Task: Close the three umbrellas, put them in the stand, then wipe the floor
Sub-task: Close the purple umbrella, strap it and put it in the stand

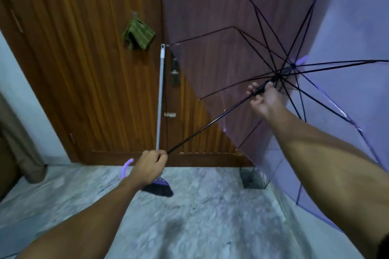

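One open umbrella (284, 59) in view, canopy translucent purple, held tilted up and to the right with its inside facing the camera. Black ribs fan out from the hub at right centre.

Left hand (148, 167) closed around the lower end of the black shaft (210, 126); the curved lilac handle (126, 167) sticks out behind the wrist. Right hand (264, 99) up near the hub, fingers wrapped on the black runner (261, 88) where the ribs meet the shaft. Both grips fully closed on the umbrella.

Canopy's left edge overlaps the wooden door (94, 69); its lower edge hangs near the floor at right, in front of the lavender wall (357, 17).

Umbrella stand (252, 178): dark wire basket on the floor at the foot of the door, partly behind the canopy edge. Contents not legible.

Broom (160, 99) leans upright against the door, bristle head on the floor just behind the left hand. Green cloth (137, 34) hangs on a door hook.

Marble floor (200, 216) open between the forearms; a dark patch sits near centre.
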